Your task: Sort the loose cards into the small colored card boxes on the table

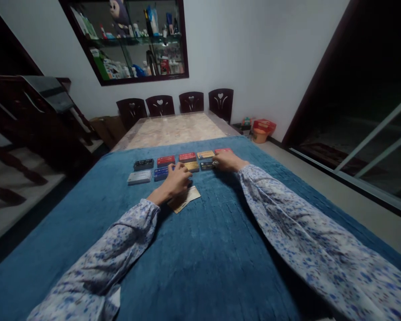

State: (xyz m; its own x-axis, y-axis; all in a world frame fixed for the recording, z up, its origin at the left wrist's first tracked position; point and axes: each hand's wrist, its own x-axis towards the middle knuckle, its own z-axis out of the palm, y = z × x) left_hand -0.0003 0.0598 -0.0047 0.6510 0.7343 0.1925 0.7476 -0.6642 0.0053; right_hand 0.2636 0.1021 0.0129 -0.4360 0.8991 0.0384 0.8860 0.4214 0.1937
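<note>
Two rows of card stacks lie on a blue cloth. My left hand (177, 180) is over the front row, its fingers bent and apart, partly covering a blue card stack (160, 173) and a gold card stack (192, 166). Below its palm, a few loose cream cards (190, 196) lie fanned on the cloth. My right hand (227, 161) reaches to the right end of the rows, fingers drawn together beside a dark card stack (207, 166). It partly hides a red card stack (223, 151). Whatever its fingertips pinch is too small to make out.
Left in the rows are a silver card stack (139, 177), a black card stack (143, 164) and a red card stack (166, 160). A yellow card stack (205, 154) sits at the back. The blue cloth (214, 249) covers the near table; dark chairs (191, 102) line its far end.
</note>
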